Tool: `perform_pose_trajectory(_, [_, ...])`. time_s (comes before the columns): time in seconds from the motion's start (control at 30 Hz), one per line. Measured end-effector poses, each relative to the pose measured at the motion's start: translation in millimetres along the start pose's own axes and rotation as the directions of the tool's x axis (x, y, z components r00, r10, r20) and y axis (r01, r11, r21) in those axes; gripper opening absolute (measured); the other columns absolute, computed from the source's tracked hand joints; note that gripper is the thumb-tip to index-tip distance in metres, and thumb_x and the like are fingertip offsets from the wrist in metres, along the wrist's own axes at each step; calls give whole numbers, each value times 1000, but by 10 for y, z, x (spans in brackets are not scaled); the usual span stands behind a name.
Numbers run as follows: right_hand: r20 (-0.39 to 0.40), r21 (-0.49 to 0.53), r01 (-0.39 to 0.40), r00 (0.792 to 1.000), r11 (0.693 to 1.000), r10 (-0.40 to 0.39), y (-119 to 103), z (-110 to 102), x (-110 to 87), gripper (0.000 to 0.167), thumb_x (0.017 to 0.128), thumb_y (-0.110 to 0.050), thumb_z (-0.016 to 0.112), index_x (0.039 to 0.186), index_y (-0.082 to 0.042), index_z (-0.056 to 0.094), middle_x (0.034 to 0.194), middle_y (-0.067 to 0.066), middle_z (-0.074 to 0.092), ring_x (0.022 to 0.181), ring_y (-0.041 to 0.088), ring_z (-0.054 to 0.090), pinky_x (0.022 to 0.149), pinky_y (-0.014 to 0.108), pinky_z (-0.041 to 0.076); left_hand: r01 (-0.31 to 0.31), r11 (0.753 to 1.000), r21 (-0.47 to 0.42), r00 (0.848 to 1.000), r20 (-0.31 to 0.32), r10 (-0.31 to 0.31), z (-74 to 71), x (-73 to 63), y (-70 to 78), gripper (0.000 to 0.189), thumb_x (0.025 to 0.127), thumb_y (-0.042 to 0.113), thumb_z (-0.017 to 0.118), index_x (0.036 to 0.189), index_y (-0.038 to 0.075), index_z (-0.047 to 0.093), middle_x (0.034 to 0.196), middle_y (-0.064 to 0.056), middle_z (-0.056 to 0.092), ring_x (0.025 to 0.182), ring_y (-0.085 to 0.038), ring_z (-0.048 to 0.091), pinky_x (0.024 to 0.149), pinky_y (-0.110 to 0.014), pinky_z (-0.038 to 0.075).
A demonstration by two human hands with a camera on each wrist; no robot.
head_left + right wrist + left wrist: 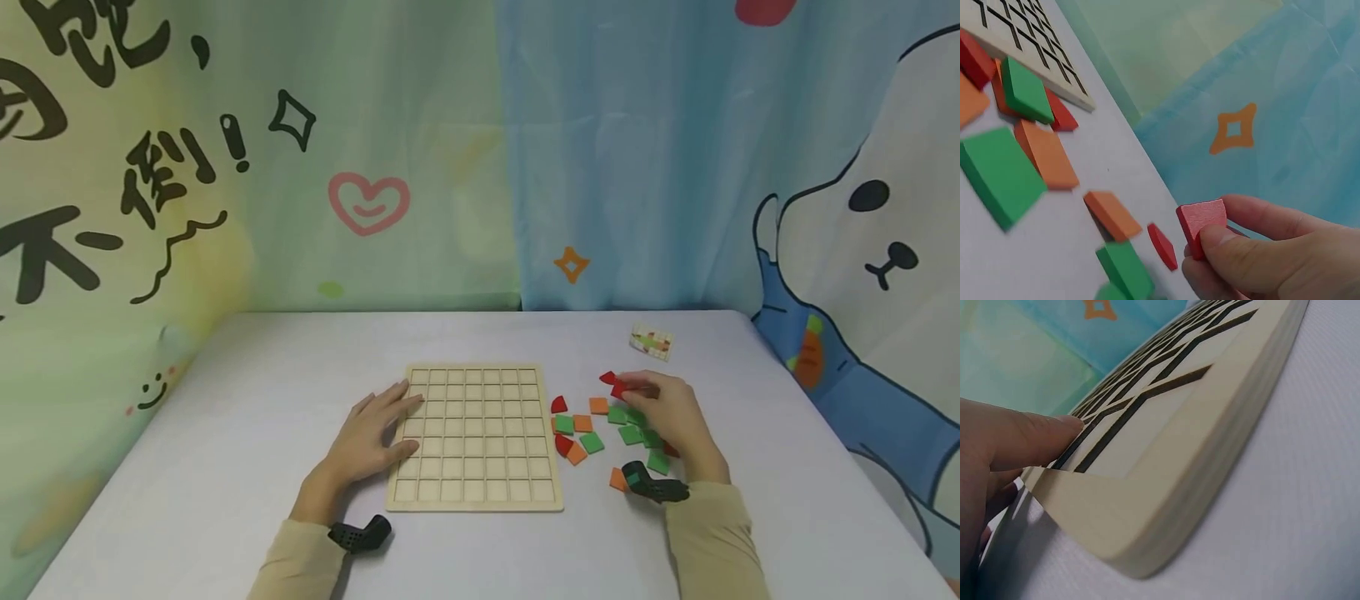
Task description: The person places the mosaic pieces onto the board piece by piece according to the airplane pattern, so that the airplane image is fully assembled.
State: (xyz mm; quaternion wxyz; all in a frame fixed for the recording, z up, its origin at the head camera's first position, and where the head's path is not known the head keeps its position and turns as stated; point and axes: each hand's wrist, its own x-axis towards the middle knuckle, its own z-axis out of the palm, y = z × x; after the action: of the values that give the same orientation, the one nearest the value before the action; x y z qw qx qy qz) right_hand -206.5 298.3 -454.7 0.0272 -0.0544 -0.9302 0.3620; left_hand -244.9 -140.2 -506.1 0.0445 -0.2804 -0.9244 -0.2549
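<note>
A pale wooden grid board (476, 505) lies flat on the white table, its square cells bare. My left hand (372, 433) rests on the board's left edge, fingers spread and fairly straight; its thumb (1041, 437) lies over the border in the left wrist view. Above the pieces on the right, my right hand (667, 417) pinches a red block (1202, 219) between thumb and fingers. Another red piece (1162, 247) with a curved side lies close by. Under and beside that hand are green squares (631, 434) and orange squares (597, 406), partly hidden by it.
Near the board's right edge lie a red quarter-round piece (558, 405), a green tile (592, 442) and several others. A small printed card (652, 342) sits at the back right. Behind the table hangs a printed curtain (637, 150).
</note>
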Motion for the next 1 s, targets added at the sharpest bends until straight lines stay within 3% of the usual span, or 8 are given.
perform_pose_trajectory(0.3, [-19, 4, 42, 999, 999, -42, -160, 45, 36, 36, 94, -14, 58, 130, -13, 57, 122, 17, 62, 117, 37, 55, 97, 53, 47, -3, 1000, -8, 1000, 1, 3, -21, -13, 14, 64, 82, 47, 63, 137, 18, 52, 153, -11, 35, 142, -30, 31, 116, -54, 18])
perform_pose_trajectory(0.5, [-55, 16, 103, 993, 995, -102, -214, 78, 56, 33, 92, -13, 61, 125, -9, 61, 113, 16, 68, 110, 34, 60, 95, 51, 48, -2, 1000, -5, 1000, 14, 2, -23, 1, 22, 61, 82, 44, 63, 136, 19, 53, 153, -10, 34, 142, -29, 31, 117, -52, 17])
perform_pose_trajectory(0.7, [-50, -3, 86, 995, 996, -86, -276, 162, 68, 32, 91, -15, 63, 122, -10, 63, 111, 14, 69, 109, 33, 61, 92, 49, 50, -23, 1000, -4, 1000, 3, 23, -19, 17, 4, 59, 82, 46, 64, 134, 19, 55, 153, -11, 34, 142, -31, 31, 117, -53, 18])
perform_pose_trajectory(1.0, [-13, 11, 86, 996, 996, -86, -418, 338, 77, 31, 89, -17, 66, 121, -13, 65, 111, 9, 68, 100, 26, 62, 76, 37, 57, -19, 1000, 0, 1000, 2, 19, -7, 9, 0, 59, 82, 46, 64, 133, 19, 56, 153, -11, 35, 142, -31, 32, 116, -54, 19])
